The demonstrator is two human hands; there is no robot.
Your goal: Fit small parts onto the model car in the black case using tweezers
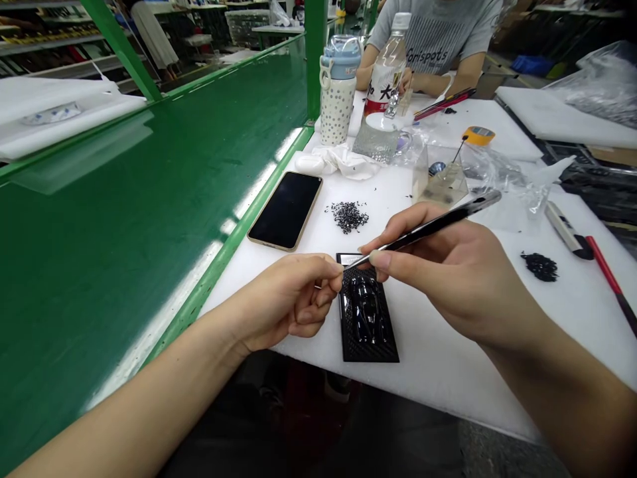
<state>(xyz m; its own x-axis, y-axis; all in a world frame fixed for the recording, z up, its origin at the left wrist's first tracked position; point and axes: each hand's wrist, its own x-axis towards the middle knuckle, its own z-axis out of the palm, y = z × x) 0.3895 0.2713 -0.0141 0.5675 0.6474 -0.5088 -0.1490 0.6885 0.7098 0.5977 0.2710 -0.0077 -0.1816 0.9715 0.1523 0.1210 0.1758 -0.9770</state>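
My right hand (pixel 448 265) grips a pair of black tweezers (pixel 432 227), slanting down to the left with bright metal tips. Those tips meet the thumb and forefinger of my left hand (pixel 298 292), which is closed in a pinch; whatever lies between its fingers is too small to make out. Just below both hands, a black plate (pixel 371 352) lies on the white work surface, bearing a glossy raised car shape (pixel 368 309). My fingers partly cover its top end. Beyond the hands is a pile of tiny black parts (pixel 350 216).
A phone (pixel 286 210) lies at left beside the green conveyor belt (pixel 149 199). Behind stand a dotted bottle (pixel 338 99), a plastic bottle (pixel 391 66) and a clear box (pixel 440 179). At right are another black pile (pixel 540 265), a cutter (pixel 567 229) and a red-black pen (pixel 610 275). A person (pixel 438 40) sits opposite.
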